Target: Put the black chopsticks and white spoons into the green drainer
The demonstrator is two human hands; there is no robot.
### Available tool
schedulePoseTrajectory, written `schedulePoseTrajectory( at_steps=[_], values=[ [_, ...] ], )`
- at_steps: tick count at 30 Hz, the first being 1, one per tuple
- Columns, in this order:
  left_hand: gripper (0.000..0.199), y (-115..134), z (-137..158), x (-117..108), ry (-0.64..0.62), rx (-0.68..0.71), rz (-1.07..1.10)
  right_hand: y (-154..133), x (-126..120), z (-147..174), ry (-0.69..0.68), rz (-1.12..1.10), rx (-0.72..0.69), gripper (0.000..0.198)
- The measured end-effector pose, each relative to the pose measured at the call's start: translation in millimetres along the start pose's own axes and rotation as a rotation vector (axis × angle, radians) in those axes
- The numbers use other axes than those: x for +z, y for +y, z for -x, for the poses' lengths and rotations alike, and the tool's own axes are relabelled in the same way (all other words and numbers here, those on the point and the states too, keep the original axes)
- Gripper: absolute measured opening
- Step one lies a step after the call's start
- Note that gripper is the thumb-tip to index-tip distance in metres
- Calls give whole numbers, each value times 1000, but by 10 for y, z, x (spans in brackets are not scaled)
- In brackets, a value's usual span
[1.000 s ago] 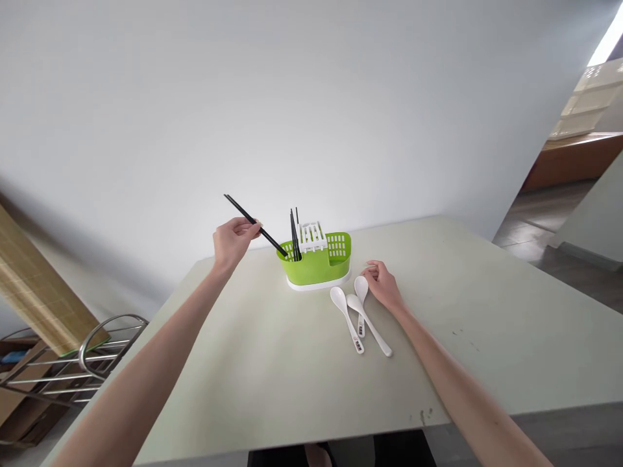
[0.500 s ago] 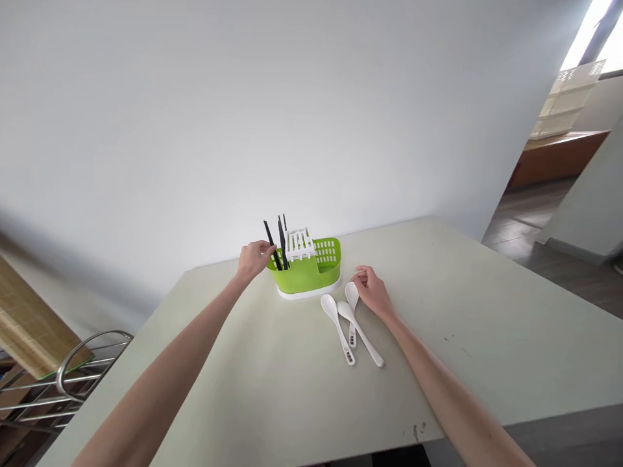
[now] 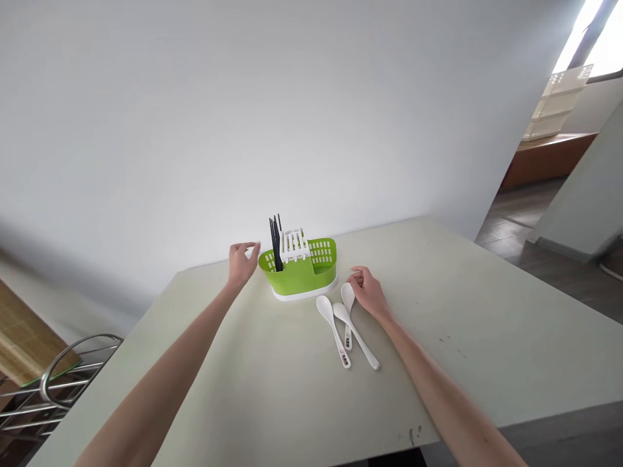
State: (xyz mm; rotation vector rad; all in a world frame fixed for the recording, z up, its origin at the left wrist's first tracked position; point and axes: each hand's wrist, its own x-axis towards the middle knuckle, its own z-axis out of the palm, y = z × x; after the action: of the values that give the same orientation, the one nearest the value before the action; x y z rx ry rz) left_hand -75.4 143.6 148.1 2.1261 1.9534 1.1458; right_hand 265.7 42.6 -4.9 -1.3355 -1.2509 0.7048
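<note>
The black slender chopsticks stand nearly upright in the left-hand compartment of the green plastic basket with slotted walls; their lower ends are hidden behind its front wall. They overlap in a tight bunch, so an exact count cannot be made, though at least three tips stand out. Between the basket's two end compartments sits one white plastic slatted rack, and one white oval base runs beneath the basket, its rear hidden.

The left hand is just beside the basket's left rim, grasping nothing, its thumb and forefinger loosely extended and parted from the chopsticks.

The right hand rests on the pale table, fingers curled by the bowl of the farthest of three white glossy spoons. Whether the fingers pinch that bowl or merely lie against it cannot be told. One spoon crosses over this farthest one, covering part of its handle; two of the three handles bear small printed labels, too small to read.

At the left, one metal-tube rack and one tan panel are cut off by the picture's edge. Both forearms leave the view at the bottom.
</note>
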Motion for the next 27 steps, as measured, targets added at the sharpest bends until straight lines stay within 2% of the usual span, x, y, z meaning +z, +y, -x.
schedulePoseTrajectory(
  at_steps=[2, 4, 7, 10, 13, 19, 27],
  values=[
    [54, -248, 154, -38, 27, -83, -48, -5, -6, -3, 6, -8, 7, 31],
    [49, -511, 373, -67, 5, -97, -120, -4, -10, -8, 12, -11, 11, 28],
    [43, -839, 745, -62, -99, -64, -174, -4, -15, -9, 15, -3, 7, 25],
    [47, -1019, 1018, -5, -202, -17, -221, -26, -28, 10, 7, 4, 7, 23],
    [50, -1059, 1126, 55, -246, 9, -247, -58, -50, 41, 3, 2, 18, 24],
    [62, -998, 1135, 95, -317, 4, -317, -30, -91, 86, 43, 18, 23, 28],
    [67, -1083, 1178, 181, -305, 16, -325, 0, -105, 250, 150, 163, -50, 33]
  ],
)
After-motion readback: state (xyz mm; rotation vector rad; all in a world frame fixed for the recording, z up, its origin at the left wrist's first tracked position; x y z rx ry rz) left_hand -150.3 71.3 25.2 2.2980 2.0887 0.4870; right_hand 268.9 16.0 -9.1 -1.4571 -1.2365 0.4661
